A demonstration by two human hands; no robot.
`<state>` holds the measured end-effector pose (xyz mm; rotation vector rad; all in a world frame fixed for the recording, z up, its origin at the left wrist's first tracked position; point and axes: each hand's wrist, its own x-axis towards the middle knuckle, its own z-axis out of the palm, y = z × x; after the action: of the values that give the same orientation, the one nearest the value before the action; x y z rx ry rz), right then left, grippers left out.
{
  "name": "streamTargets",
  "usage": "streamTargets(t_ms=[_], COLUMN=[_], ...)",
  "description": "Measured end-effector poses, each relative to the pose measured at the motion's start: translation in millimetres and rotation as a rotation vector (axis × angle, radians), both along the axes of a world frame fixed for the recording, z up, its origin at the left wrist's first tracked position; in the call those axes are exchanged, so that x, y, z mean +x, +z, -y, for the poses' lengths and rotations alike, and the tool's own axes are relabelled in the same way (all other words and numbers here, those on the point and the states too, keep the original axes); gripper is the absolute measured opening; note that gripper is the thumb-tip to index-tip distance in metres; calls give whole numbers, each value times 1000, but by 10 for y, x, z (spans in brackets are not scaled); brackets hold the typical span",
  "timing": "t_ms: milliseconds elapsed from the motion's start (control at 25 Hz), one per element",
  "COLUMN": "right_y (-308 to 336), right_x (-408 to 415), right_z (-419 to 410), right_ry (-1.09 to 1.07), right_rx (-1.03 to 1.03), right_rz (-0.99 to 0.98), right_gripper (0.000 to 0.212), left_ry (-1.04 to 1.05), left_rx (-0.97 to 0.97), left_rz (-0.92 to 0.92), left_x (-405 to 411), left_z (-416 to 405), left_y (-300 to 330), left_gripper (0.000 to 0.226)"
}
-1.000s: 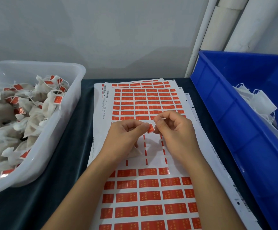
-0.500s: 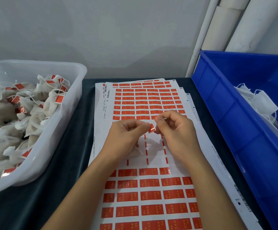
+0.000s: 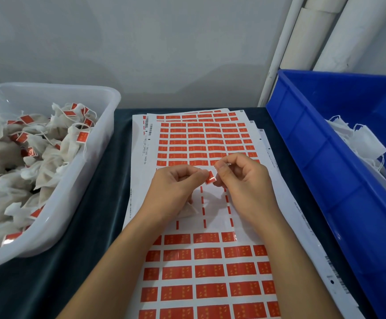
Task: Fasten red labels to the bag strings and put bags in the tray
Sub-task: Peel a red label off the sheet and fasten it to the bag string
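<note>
A small red label point(image 3: 210, 178) is pinched between my left hand point(image 3: 175, 187) and my right hand point(image 3: 245, 180), above the label sheets point(image 3: 201, 268). A thin white string point(image 3: 227, 164) shows at my right fingertips. A small white bag point(image 3: 188, 211) lies under my left hand on the bare patch of the sheet, partly hidden. The clear plastic tray point(image 3: 76, 203) at the left holds several bags with red labels on them point(image 3: 49, 155).
A blue bin point(image 3: 325, 180) at the right holds white unlabelled bags point(image 3: 360, 139). Stacked sheets of red labels cover the dark cloth table point(image 3: 104, 215) between tray and bin. White pipes point(image 3: 302, 42) stand against the wall behind.
Both hands stay in nearly the same spot, still pinching the red label. Only small finger movements show around the label.
</note>
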<state>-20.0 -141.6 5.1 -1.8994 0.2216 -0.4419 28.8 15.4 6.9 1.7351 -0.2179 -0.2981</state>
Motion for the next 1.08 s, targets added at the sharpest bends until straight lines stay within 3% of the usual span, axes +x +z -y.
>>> streamTargets(t_ms=[280, 440, 880, 1080], right_y=[22, 30, 30, 64], right_x=[-24, -16, 0, -11], right_z=[-7, -3, -2, 23], right_ry=[147, 243, 188, 190], right_rx=[90, 42, 57, 190], right_rz=[-49, -135, -180, -165], right_gripper=[15, 16, 20, 22], left_ry=[12, 34, 26, 5], left_rx=[-50, -64, -62, -28], left_rz=[34, 56, 1, 63], left_x=[-4, -3, 4, 9], left_z=[-2, -7, -1, 2], left_y=[-1, -7, -22, -42], left_gripper=[23, 24, 22, 22])
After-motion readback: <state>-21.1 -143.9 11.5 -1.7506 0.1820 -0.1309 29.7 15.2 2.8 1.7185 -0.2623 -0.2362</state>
